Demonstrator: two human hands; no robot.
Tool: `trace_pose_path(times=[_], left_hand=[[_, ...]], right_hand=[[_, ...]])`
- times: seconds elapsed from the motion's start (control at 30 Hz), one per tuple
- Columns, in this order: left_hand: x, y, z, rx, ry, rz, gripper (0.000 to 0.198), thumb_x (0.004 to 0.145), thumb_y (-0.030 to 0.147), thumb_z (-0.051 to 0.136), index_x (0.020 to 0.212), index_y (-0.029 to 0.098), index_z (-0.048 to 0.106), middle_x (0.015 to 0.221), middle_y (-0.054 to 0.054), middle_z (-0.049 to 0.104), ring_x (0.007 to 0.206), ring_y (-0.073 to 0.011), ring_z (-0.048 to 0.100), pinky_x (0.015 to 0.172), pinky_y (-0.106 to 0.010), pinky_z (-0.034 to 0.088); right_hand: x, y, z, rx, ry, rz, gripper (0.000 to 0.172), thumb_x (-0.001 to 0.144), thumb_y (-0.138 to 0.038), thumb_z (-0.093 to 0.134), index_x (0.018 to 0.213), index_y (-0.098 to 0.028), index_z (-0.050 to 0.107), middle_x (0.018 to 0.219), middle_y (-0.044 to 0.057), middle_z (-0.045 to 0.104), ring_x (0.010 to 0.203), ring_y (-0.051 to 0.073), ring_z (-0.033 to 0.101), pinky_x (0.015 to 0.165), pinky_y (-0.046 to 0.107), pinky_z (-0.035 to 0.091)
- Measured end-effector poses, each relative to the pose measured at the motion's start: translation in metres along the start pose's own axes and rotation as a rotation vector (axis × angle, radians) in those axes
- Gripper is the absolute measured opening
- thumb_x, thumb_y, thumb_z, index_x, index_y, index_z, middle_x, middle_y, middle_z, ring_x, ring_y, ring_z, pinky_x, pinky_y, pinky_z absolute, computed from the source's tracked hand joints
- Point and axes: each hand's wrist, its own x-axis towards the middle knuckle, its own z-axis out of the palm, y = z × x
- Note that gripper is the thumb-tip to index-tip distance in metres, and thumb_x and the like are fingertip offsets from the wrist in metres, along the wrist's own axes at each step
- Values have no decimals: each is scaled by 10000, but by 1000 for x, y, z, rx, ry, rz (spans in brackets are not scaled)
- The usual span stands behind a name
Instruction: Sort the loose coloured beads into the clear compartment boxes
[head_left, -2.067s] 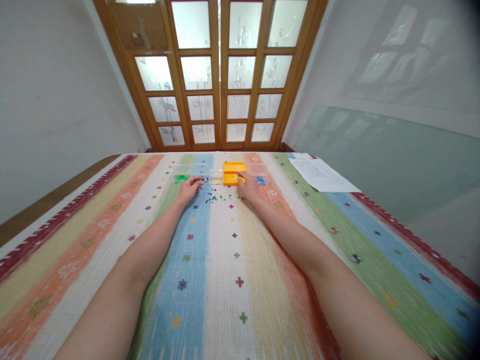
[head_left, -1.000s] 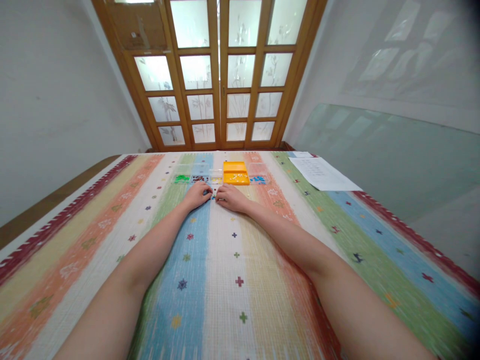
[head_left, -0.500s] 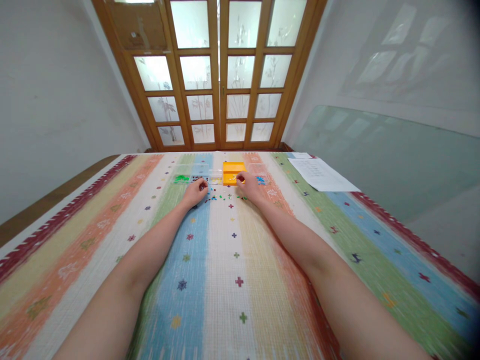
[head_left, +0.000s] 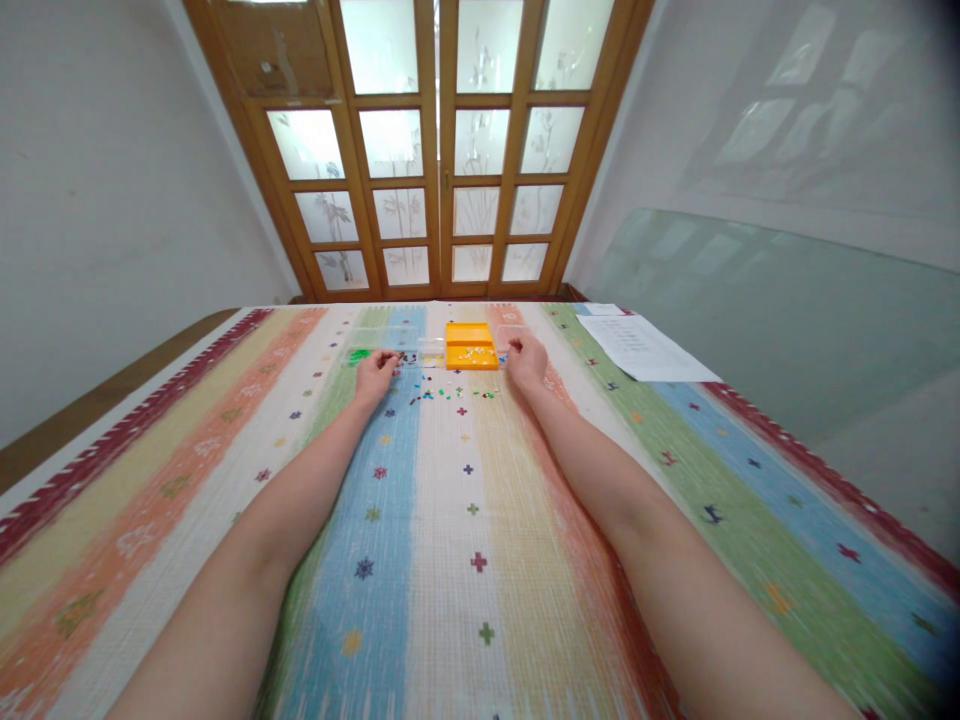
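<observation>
My left hand [head_left: 376, 375] is at the clear box holding green pieces [head_left: 360, 356] and dark pieces [head_left: 407, 358], its fingers pinched; anything between them is too small to make out. My right hand [head_left: 526, 358] is over the clear box of blue pieces [head_left: 503, 359], fingertips closed together, and what they hold is hidden. Between the hands stands an open yellow box [head_left: 472, 335] with small white pieces [head_left: 477, 354] in its near half. Left of it, a clear box holds yellow pieces [head_left: 432, 360]. Several tiny coloured pieces [head_left: 442, 394] lie loose in front of the boxes.
A striped, patterned tablecloth [head_left: 442, 560] covers the table. White printed sheets [head_left: 637, 346] lie at the far right. Behind the table stand wooden doors [head_left: 439, 150] with glass panes, and a glass panel [head_left: 750, 300] leans along the right wall.
My right hand has moved right, from the yellow box to the blue pieces, uncovering the white pieces. My left hand has shifted left, towards the green pieces.
</observation>
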Motion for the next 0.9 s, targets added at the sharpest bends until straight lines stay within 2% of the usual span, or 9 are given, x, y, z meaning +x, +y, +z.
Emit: trace_pose_path(times=[0.13,0.27,0.37,0.43,0.57,0.67,0.9], left_hand=[[1,1,-1,-59,4,-62,304,944,358,581,1142,168,710,1087,-104,773,834,-180,724,783,-323,604],[2,2,-2,-78,29,-91,409,982,353,545,1324,161,658,1235,-131,751,814,-164,716,796,-330,603],[2,1,-2,-46,2,-58,479,996,303,504,1451,169,575,1324,-138,721,815,-157,716,815,-335,595],[0,1,-2,54,-56,15,442,977,264,515,1399,188,623,1301,-116,734,854,-170,719,866,-351,586],[-11,8,1,321,-198,236,252,939,264,580,1101,221,767,1138,-70,777,954,-217,704,948,-375,548],[-20,17,6,432,-316,374,221,941,283,597,1038,219,784,1081,-72,774,982,-239,683,948,-390,533],[-30,37,12,505,-505,541,231,926,187,613,1013,248,817,1094,-74,749,1106,-258,635,1066,-434,456]], right_hand=[[-3,-4,-1,-88,64,39,396,909,-185,514,1255,-166,706,1225,185,663,1124,331,581,1001,467,455],[-6,-8,0,-85,12,-11,363,927,-185,508,1233,-181,701,1252,169,636,1160,331,552,1031,468,432],[-8,-10,3,-81,-23,-39,343,945,-192,503,1229,-187,695,1269,161,628,1164,329,548,1039,469,428],[-9,-11,4,-69,-23,-65,332,943,-181,501,1210,-182,699,1263,159,633,1160,325,552,1037,465,434],[-13,-15,7,-28,-30,-173,313,916,-147,512,1151,-183,716,1238,153,646,1187,321,557,1037,460,449],[-16,-20,10,-8,-66,-253,287,923,-162,529,1122,-188,734,1194,147,662,1171,314,578,1012,448,470],[-29,-44,14,31,-341,-479,251,926,-150,586,1064,-190,792,1079,104,773,1002,250,671,925,367,492]])
